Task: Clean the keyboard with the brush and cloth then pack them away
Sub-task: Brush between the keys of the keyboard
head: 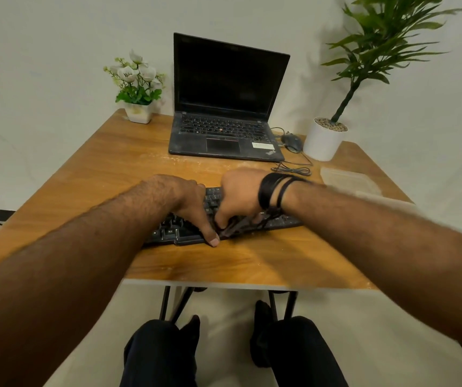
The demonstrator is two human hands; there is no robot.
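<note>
A black keyboard [181, 229] lies across the near middle of the wooden table [90, 174], mostly covered by both hands. My left hand [188, 201] rests on the keys, its thumb stretched down onto the front edge. My right hand [242, 195] has its fingers curled round a dark, elongated, blurred item that looks like the brush [234, 227], held against the keys beside the left thumb. No cloth shows clearly.
An open black laptop [224, 107] stands at the back, with a wired mouse [291, 142] and coiled cable to its right. A small flower pot [137, 111] sits back left, a tall plant in a white pot [323, 141] back right. A clear plastic pouch [350, 180] lies on the right.
</note>
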